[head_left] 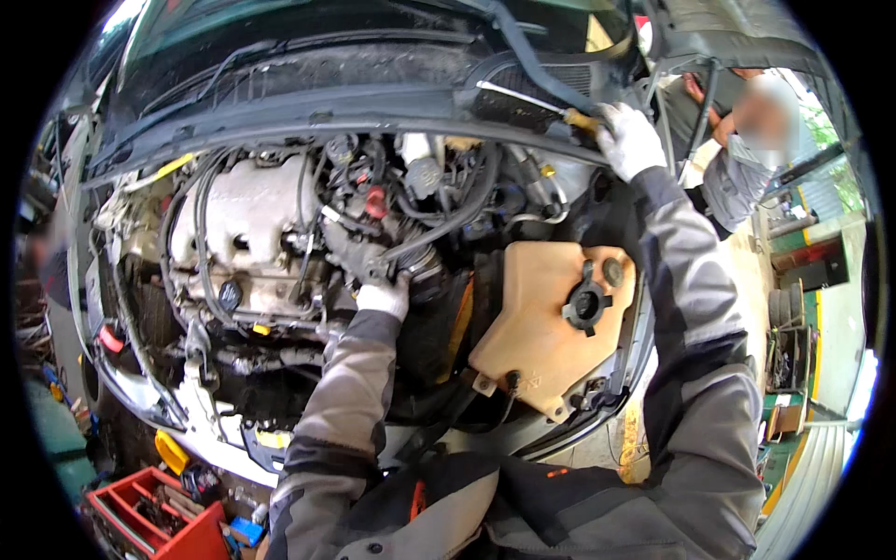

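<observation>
My right hand (pixel 630 140), in a white glove, is closed round the yellowish handle of a screwdriver (pixel 581 119) at the far right of the engine bay. The screwdriver's thin shaft points left over the black cowl (pixel 364 93) below the windshield. Lower and near the middle, my left hand (pixel 383 297), also gloved in white, reaches in beside the ribbed black air intake hose (pixel 422 266). Its fingers are bent against a dark grey part (pixel 378 269) and mostly hidden. To its left stands the silver intake manifold (pixel 245 210) of the engine.
A tan plastic reservoir (pixel 537 317) with a black cap sits at the right of the bay. A red toolbox (pixel 163 513) stands on the floor at lower left. Another person (pixel 742 159) is at the far right. The raised hood (pixel 747 37) hangs overhead.
</observation>
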Action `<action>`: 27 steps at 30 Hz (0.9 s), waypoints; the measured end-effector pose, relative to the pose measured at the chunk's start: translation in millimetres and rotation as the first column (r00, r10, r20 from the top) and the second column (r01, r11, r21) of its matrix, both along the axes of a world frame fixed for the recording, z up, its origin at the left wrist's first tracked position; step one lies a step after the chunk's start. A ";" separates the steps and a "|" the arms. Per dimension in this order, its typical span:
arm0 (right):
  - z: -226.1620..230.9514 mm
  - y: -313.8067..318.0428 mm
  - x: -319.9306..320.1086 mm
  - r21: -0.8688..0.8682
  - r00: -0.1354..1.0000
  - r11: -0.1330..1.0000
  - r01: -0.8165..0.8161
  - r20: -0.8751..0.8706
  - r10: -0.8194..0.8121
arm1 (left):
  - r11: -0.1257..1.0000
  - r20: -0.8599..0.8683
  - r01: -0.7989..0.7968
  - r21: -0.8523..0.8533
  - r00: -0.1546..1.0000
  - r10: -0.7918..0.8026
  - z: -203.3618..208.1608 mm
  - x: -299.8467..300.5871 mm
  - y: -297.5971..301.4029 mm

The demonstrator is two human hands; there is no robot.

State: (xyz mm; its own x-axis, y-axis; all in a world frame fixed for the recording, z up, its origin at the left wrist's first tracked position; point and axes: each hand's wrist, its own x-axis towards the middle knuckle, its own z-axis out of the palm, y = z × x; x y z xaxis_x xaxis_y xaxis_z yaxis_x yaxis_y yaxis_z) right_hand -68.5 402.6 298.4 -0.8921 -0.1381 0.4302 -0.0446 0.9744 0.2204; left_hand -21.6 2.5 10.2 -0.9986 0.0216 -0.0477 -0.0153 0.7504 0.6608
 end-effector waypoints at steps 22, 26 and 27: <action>32.4 -63.1 128.6 -0.246 0.865 0.871 -0.425 0.175 0.471 | 0.996 0.114 0.065 -0.063 0.992 -0.057 -37.9 -6.0 -1.0; 23.9 -130.1 168.3 -0.362 0.604 0.929 0.082 0.759 0.243 | 1.000 0.231 0.023 -0.006 0.973 -0.021 -28.9 -10.3 -1.6; 18.0 -141.7 168.9 -0.312 0.483 0.908 0.279 0.863 0.148 | 0.999 0.259 0.006 0.034 0.966 -0.015 -24.5 -10.1 -0.8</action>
State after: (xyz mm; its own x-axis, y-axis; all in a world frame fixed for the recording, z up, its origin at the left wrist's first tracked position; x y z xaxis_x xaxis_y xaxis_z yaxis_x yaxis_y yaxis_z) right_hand 100.4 260.9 316.4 -0.8267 -0.0890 -0.5556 0.0672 0.9647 -0.2545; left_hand -31.7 1.7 -14.3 -0.9518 0.0378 -0.3043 -0.1819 0.7294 0.6595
